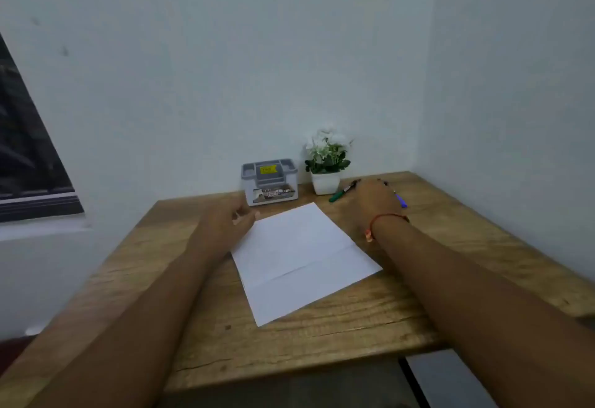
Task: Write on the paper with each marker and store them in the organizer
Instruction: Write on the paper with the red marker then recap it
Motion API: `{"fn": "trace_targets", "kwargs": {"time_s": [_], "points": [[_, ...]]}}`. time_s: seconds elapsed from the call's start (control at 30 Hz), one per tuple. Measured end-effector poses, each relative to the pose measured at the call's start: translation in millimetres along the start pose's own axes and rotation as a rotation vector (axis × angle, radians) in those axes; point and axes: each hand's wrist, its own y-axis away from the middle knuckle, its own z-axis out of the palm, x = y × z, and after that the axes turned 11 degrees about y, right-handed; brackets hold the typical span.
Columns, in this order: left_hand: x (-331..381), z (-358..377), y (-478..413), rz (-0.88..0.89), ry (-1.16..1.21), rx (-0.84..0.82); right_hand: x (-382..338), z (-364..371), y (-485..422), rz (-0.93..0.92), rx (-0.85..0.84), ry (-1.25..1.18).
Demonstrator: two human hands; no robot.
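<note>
White paper (302,256) lies flat at mid-frame on the wooden desk (322,337), turned at an angle w/ one fold crease across its lower part; no writing visible on it. Grey organizer (269,182) stands at the back of the desk against the wall (225,69), just above the paper's top corner, w/ a yellow sticker inside and a printed label on the front; its compartments look to hold no markers. Right of it is a small plant (326,153) w/ white flowers in a white pot (325,183). Green marker (341,193) lies on the desk just right of the pot, pointing toward the right hand (375,198). Blue marker (401,200) pokes out on the far right side of that hand. The right hand is over the markers, back of hand to the camera, fingers hidden, so can't tell if it grips anything. Red thread bracelet (386,217) on that wrist. Left hand (225,217) sits at the paper's upper-left edge, fingers loosely curled, holding nothing; can't tell if fingertips touch the sheet. Hands well apart, one each side of the paper. Dark window (25,150) at the left edge of frame.
</note>
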Motion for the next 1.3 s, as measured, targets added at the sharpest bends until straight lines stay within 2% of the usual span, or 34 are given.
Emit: {"fn": "trace_targets", "kwargs": {"time_s": [0.17,0.53,0.63,0.77,0.83,0.97,1.03,1.17,1.3], "points": [[-5,3,1,-0.036,0.069,-0.054,6,1,-12,0.11,-0.102,0.004],[-16,-8,-8,-0.161,0.182,-0.048,7,23,-37,0.11,-0.056,0.046],[-14,-8,-8,-0.16,0.195,-0.028,11,21,-39,0.096,0.031,0.036],[-14,-7,-8,-0.151,0.197,-0.031,18,9,-35,0.1,0.282,-0.059],[-15,-7,-8,-0.163,0.19,-0.005,18,3,-33,0.042,0.405,-0.176],[-8,-10,-8,-0.169,0.221,0.079,9,-9,-25,-0.14,0.612,-0.622],[-4,-12,-8,-0.15,0.238,0.126,1,-16,-18,-0.186,0.663,-0.827],[7,-16,-7,-0.147,0.336,0.187,-19,-34,6,-0.28,0.611,-1.103],[20,-17,-5,-0.174,0.473,0.175,-42,-34,28,-0.452,0.458,-1.051]]}}
